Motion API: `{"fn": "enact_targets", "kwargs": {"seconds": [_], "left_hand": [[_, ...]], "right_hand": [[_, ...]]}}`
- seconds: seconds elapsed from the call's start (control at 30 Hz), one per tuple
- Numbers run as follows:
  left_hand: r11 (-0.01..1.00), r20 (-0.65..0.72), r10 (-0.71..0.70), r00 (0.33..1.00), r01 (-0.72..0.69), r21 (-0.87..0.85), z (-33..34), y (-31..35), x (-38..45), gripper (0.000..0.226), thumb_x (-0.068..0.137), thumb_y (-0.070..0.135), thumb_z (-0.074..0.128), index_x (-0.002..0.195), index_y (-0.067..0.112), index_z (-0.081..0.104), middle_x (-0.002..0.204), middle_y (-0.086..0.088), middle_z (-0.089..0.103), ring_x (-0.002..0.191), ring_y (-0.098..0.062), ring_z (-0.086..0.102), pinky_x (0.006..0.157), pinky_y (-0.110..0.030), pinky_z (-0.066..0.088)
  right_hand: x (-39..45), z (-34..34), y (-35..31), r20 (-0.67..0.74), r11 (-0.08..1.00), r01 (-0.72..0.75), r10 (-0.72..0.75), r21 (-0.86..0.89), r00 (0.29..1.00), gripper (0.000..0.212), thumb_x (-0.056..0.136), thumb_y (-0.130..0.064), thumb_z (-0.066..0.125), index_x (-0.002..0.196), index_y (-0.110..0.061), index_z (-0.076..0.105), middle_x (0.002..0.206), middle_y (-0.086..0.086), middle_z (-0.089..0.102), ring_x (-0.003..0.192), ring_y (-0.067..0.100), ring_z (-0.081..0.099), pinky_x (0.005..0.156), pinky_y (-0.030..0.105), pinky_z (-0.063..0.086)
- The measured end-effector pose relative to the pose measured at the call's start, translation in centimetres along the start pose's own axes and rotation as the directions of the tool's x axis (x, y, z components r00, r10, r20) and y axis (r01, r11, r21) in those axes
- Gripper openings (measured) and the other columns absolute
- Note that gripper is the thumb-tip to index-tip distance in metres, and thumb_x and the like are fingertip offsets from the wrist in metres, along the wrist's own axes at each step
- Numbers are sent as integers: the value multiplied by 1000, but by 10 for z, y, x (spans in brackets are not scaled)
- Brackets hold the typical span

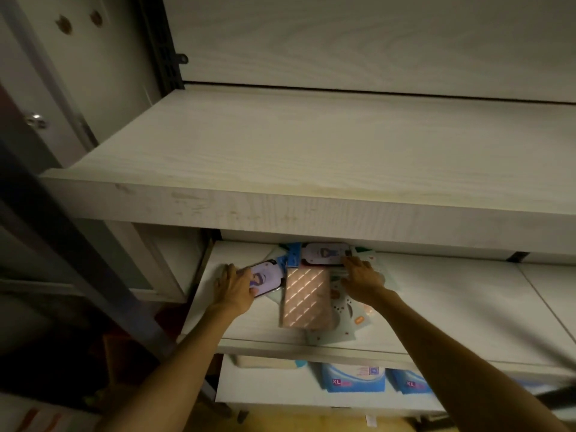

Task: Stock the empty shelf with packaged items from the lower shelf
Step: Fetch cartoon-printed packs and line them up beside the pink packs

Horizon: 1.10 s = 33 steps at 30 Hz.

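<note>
Upper shelf [311, 145]: broad board of pale wood-grain laminate, thick front edge scuffed; its top surface is seen bare from front edge to back edge.

Lower shelf [467, 313]: white laminate board directly beneath, carrying a loose pile of packaged items near its left end, partly tucked under the upper shelf's front edge.

Pile, listed:
- Pale lilac phone-case pack with dark rounded rim and printed figure [265, 280], lying tilted at the left side of the pile. It is held at its left end by the left hand [233, 286], whose grip is closed on it, fingers laid over the top face.
- Second pale lilac pack with printed figure [324, 253], lying at the back of the pile. It is touched at its right end by the right hand [363, 280]; the fingers are extended onto it, and whether they clasp it cannot be told.
- Rose-pink rectangular box with diagonal shiny stripes [305, 299], lying flat in the middle, reaching toward the shelf's front edge.
- Small blue card pack [291, 260], between the two lilac packs.
- Pale green flat packs with dotted print [343, 322], lying under the box and under the right forearm.

Bottom shelf [265, 388]: white board below, on which blue-and-white soft packs marked XL [352, 377] are stood.
</note>
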<state>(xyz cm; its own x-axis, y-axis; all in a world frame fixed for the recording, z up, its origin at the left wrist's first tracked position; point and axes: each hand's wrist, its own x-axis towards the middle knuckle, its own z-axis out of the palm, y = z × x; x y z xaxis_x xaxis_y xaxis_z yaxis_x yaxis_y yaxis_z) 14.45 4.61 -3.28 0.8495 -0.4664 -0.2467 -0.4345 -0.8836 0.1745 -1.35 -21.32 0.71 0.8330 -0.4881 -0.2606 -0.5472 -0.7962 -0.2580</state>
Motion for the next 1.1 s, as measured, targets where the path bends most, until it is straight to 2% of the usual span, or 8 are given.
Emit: {"fn": "enact_targets", "kwargs": {"seconds": [0.2, 0.33, 0.57, 0.7, 0.8, 0.9, 1.0, 1.1], "left_hand": [[990, -24, -117, 993, 115, -78, -3, -7, -1, 77, 81, 58, 69, 136, 13, 39, 141, -15, 45, 128, -31, 47, 104, -43, 43], [975, 34, -212, 977, 214, -56, -7, -14, -5, 93, 72, 75, 66, 135, 10, 45, 141, -17, 45, 130, -31, 46, 99, -39, 46], [887, 34, -222, 974, 217, -409, -5, -30, -12, 59, 70, 61, 79, 110, 19, 71, 114, -7, 70, 103, -26, 64, 80, -36, 57], [717, 83, -230, 970, 226, -659, -6, -33, -17, 30, 86, 32, 76, 107, 12, 72, 106, -9, 74, 92, -26, 69, 76, -37, 59], [476, 232, -238, 943, 322, -819, -9, -34, -22, 19, 93, 16, 68, 109, 6, 68, 111, -20, 71, 94, -33, 69, 74, -44, 61], [290, 314, -164, 935, 350, -891, -18, -36, -33, 20, 97, 10, 61, 116, 3, 63, 118, -22, 67, 104, -36, 67, 70, -39, 60], [145, 307, -103, 946, 320, -936, -23, -38, -42, 23, 98, 5, 59, 121, 6, 59, 122, -19, 63, 111, -37, 64, 73, -37, 60], [30, 301, -53, 952, 303, -953, -27, -35, -48, 29, 97, 3, 58, 126, 6, 57, 121, -16, 64, 109, -35, 65, 79, -40, 59]], "right_hand": [[0, -1, -15, -118, 996, -87, 88, 20, 989, 41, 98, -29, 46, 138, -22, 37, 140, 6, 45, 118, 28, 49, 92, 43, 45], [3, -3, -16, -99, 991, -127, 130, 36, 987, 56, 96, -42, 51, 140, -14, 33, 132, 11, 52, 117, 31, 52, 98, 44, 45], [16, 6, 2, -69, 990, -125, 121, -58, 990, 92, 75, -66, 63, 144, -16, 29, 145, 13, 31, 134, 34, 31, 108, 51, 37], [19, 0, 8, -22, 995, -93, 94, 39, 995, 99, 67, -76, 64, 141, -18, 34, 137, 9, 50, 123, 30, 51, 102, 48, 45], [19, -4, 13, -49, 990, -50, 57, 134, 997, 98, 61, -75, 68, 139, -23, 39, 127, 7, 59, 112, 27, 58, 93, 43, 52], [20, -5, 21, -64, 976, -186, 195, 116, 979, 106, 57, -72, 76, 137, -12, 41, 128, 10, 55, 116, 29, 52, 98, 39, 47], [17, -2, 31, -16, 950, -281, 286, 133, 958, 84, 62, -70, 76, 117, -10, 57, 113, 8, 63, 105, 24, 56, 95, 34, 40], [5, -2, 39, 57, 810, -334, 352, 481, 934, 46, 68, -39, 86, 95, -7, 67, 96, 10, 71, 87, 23, 67, 86, 37, 57]]}}
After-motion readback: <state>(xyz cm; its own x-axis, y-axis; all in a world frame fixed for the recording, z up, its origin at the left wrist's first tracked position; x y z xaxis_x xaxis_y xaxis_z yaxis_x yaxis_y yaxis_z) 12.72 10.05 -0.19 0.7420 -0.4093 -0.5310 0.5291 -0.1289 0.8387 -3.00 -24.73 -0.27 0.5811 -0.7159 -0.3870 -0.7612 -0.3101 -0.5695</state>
